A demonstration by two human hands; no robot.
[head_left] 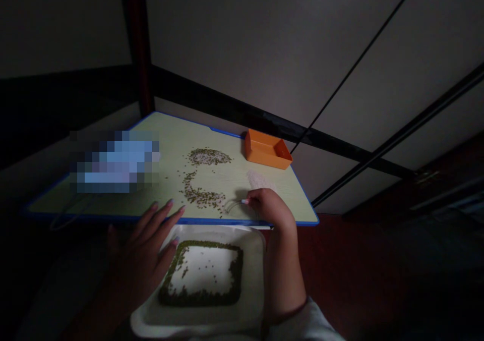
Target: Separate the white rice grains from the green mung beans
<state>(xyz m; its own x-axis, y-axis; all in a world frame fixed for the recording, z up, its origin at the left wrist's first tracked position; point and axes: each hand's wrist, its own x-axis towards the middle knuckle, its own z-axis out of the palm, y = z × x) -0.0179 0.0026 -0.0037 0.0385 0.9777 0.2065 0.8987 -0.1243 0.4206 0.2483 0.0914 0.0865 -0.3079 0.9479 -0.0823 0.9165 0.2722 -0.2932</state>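
My right hand (266, 207) is closed in a pinch over the front of the low table. From its fingertips a thin, curved, wire-like piece (232, 203) reaches left toward a curved band of green beans mixed with pale grains (204, 197). What kind of thing it is, I cannot make out. My left hand (151, 240) is open, fingers spread, over the table's front edge and the left side of a white tray (254, 280). Green beans (200, 299) lie along the tray's inner edges, with a few loose in the middle. Behind the band is a mixed heap (208, 157).
An orange box (264, 149) stands at the back right of the pale, blue-edged table (166, 129). A thin layer of pale grains (260, 179) lies in front of it. A blurred-out bluish object (117, 164) is at the left. Cabinet panels (245, 43) rise behind.
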